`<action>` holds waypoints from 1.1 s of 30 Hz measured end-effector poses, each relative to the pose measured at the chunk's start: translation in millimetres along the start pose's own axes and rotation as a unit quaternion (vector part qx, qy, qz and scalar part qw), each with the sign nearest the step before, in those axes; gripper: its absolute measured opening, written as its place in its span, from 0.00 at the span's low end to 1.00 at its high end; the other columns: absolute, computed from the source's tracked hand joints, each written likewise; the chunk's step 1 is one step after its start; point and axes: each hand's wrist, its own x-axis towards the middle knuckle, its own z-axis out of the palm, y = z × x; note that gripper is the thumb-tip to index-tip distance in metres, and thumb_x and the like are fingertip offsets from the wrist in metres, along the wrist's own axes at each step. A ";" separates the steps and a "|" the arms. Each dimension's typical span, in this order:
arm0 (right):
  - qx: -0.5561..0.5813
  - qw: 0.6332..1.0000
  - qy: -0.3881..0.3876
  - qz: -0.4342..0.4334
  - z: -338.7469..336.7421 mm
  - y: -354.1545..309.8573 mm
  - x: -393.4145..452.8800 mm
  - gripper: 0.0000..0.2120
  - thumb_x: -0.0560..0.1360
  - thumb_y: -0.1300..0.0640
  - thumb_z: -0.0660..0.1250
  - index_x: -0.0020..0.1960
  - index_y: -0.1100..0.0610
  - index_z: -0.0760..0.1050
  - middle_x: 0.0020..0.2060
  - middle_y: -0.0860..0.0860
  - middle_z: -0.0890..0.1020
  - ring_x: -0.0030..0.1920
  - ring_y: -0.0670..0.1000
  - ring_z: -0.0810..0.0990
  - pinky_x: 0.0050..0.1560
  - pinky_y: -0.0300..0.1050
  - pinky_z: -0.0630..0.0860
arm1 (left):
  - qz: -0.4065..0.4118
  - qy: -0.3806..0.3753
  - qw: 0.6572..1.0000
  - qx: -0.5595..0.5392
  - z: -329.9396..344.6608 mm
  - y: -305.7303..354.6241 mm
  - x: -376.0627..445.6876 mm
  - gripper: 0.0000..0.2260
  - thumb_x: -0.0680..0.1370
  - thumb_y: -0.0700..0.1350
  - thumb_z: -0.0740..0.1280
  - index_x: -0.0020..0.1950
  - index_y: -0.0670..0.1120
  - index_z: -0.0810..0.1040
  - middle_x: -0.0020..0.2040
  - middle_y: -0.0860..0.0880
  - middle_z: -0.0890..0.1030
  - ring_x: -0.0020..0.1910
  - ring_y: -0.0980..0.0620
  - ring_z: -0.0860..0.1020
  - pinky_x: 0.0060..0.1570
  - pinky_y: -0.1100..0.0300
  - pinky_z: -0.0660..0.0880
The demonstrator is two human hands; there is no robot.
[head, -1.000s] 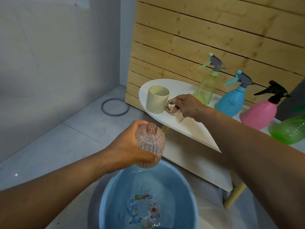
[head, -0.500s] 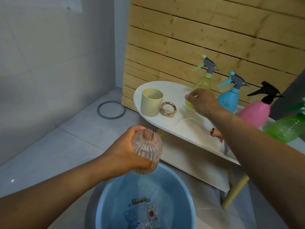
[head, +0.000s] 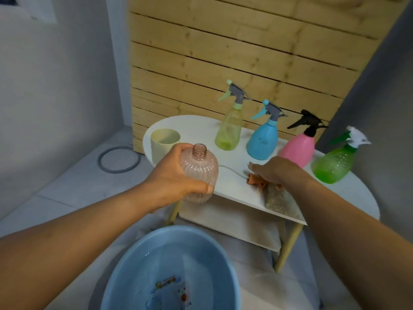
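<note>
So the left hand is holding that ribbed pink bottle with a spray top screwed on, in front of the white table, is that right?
Not quite. The head view shows the ribbed pink bottle with a bare, open threaded neck: no spray top is on it. The left hand does hold it in front of the white table.

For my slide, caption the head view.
Left hand holds uncapped pink ribbed bottle; right hand rests on orange spray head.

Four sprayers (head: pixel 228 133) (head: pixel 262 142) (head: pixel 298 151) (head: pixel 333 164), one bottle (head: pixel 199 171) (capless), cup (head: pixel 164 142) and basin (head: pixel 201 249).
</note>
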 end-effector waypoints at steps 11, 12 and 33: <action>0.155 0.986 -0.025 0.063 25.6 -4.9 7.4 0.41 0.54 0.34 0.70 0.58 0.59 0.79 0.44 0.53 0.83 0.44 0.55 0.84 0.43 0.47 0.80 | -0.008 0.009 1.000 0.001 17.1 6.9 9.2 0.40 0.62 0.42 0.84 0.68 0.57 0.67 0.58 0.60 0.75 0.53 0.60 0.76 0.44 0.67 0.74; 0.157 0.985 -0.026 0.063 25.5 -6.0 8.2 0.37 0.56 0.35 0.70 0.56 0.59 0.80 0.45 0.53 0.83 0.44 0.55 0.83 0.43 0.46 0.79 | -0.010 0.010 1.000 0.002 16.3 6.1 8.4 0.40 0.62 0.42 0.84 0.67 0.57 0.67 0.58 0.59 0.75 0.53 0.60 0.76 0.44 0.67 0.74; 0.409 0.909 0.007 0.080 2.4 -19.2 5.6 0.20 0.68 0.52 0.73 0.56 0.60 0.78 0.46 0.54 0.84 0.39 0.51 0.80 0.42 0.45 0.78 | -0.034 -0.006 0.999 0.023 9.2 -3.1 -1.0 0.41 0.63 0.44 0.84 0.66 0.61 0.62 0.57 0.63 0.71 0.54 0.62 0.72 0.54 0.59 0.76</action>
